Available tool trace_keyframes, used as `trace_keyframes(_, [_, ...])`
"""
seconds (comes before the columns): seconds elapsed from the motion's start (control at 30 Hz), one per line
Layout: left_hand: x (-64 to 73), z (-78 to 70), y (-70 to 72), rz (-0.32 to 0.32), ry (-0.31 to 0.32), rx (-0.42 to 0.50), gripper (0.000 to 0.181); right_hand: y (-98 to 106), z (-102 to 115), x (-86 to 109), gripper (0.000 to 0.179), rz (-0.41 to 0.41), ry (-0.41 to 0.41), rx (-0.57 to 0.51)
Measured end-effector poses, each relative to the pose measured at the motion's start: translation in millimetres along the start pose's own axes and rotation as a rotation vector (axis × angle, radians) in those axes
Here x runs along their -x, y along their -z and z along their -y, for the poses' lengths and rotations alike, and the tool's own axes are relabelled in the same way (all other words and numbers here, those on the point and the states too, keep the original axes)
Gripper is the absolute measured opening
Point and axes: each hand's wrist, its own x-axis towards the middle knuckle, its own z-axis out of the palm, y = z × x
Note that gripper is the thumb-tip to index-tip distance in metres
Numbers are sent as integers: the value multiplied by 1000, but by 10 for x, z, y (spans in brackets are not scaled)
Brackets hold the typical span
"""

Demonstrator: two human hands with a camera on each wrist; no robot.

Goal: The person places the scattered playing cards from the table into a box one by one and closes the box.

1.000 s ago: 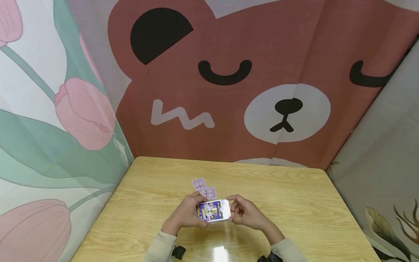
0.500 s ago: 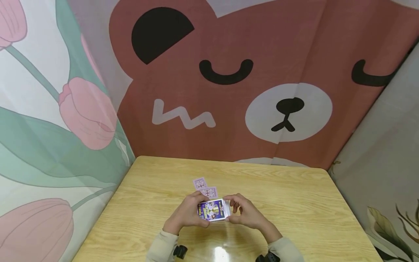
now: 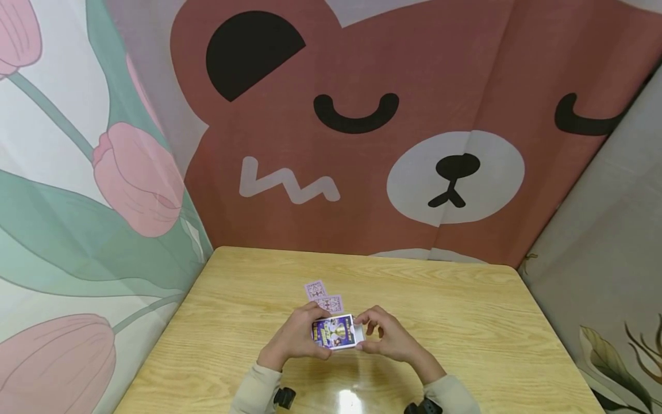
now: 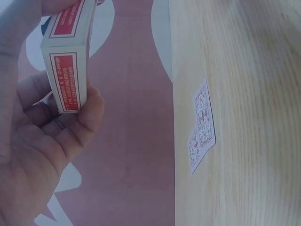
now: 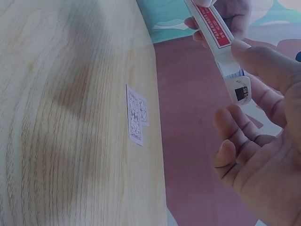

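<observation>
My left hand (image 3: 298, 336) grips a playing card box (image 3: 333, 332) above the table, thumb along the near edge and fingers around the far side. The box has a purple and yellow front, while the left wrist view shows its white side with red labels (image 4: 66, 82). At the box's right end the white flap (image 5: 239, 90) stands out, and the edges of a card stack show in the opening. My right hand (image 3: 385, 336) pinches that end between thumb and forefinger, its other fingers loosely curled. Just beyond the box lie two patterned cards (image 3: 330, 303), back side up and overlapping.
The wooden table (image 3: 439, 310) stretches out around both hands. A curtain with a brown bear (image 3: 289, 224) hangs behind its far edge, with a tulip-print curtain (image 3: 139, 178) on the left and a grey one (image 3: 610, 230) on the right.
My right thumb and forefinger have shifted slightly left onto the box's end. The white flap, facing up before, now appears narrower and bent back. My left hand has barely moved.
</observation>
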Motion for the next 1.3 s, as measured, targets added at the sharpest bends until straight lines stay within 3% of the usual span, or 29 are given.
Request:
trace_keyframes(0.3, [106,43,32,-17,27,-9,57,-50,-93,29,34,-44,-74,-131])
trace_keyframes(0.47, [148,55,31,-6,51,-6,59,-118,-184,-35,33,-88,-105,-149])
trace_keyframes(0.7, [227,68,25,6,94,21,59,-230,-562,-219,32,-174,-155,-182])
trace_keyframes(0.83, [239,76,37,-8,89,21,59,-325,-861,-365,39,-192,-170,-86])
trace_keyframes(1.0, [200,84,50,-10,73,17,59,-414,-1090,-538,42,-129,-167,32])
trace_keyframes(1.3, [172,94,76,10,93,29,60,-544,-1376,-780,51,-44,-184,114])
